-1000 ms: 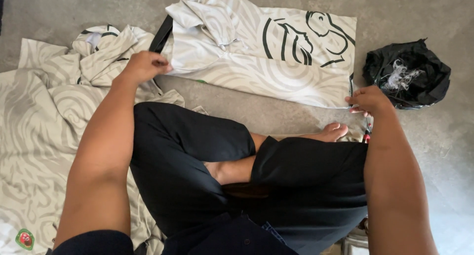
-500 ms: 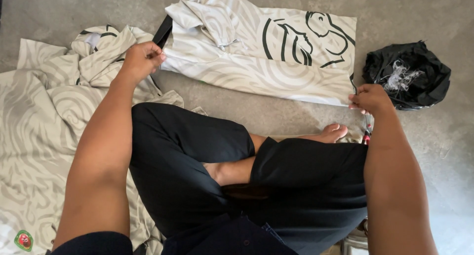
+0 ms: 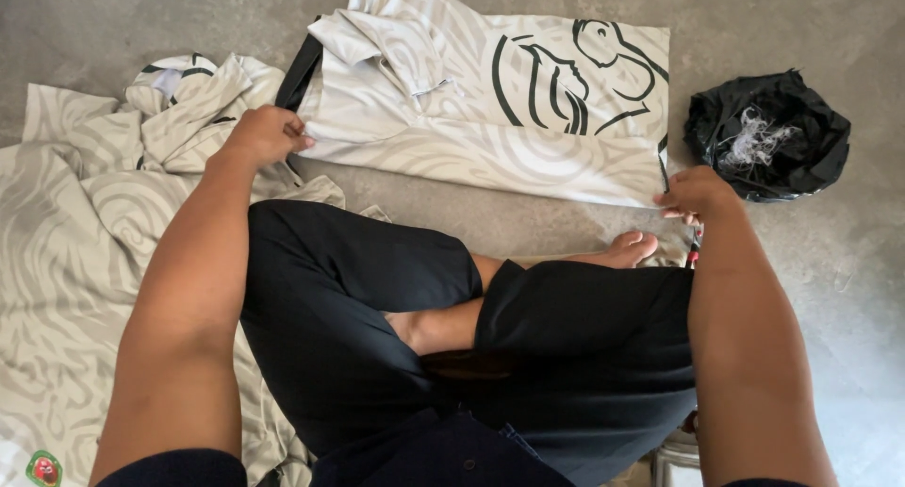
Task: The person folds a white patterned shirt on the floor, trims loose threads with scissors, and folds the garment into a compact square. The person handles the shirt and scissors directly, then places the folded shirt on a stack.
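Note:
A cream shirt with pale swirls and a bold black line drawing [image 3: 490, 110] lies folded flat on the grey concrete floor in front of me. My left hand [image 3: 266, 133] pinches its near left corner, next to a black trim strip [image 3: 298, 70]. At the near right corner, my right hand [image 3: 696, 193] grips the shirt's lower edge. I sit cross-legged in black trousers [image 3: 377, 298], with a bare foot [image 3: 630, 249] just below the shirt.
A heap of the same swirl-patterned garments [image 3: 85, 242] covers the floor on my left. A crumpled black plastic bag holding white thread scraps [image 3: 765, 133] sits at the right. Something small and red [image 3: 694, 257] lies by my right wrist.
Both hands have pulled the shirt's near edge slightly away from me and outward, so the fabric lies flatter. The left hand moved up toward the black trim.

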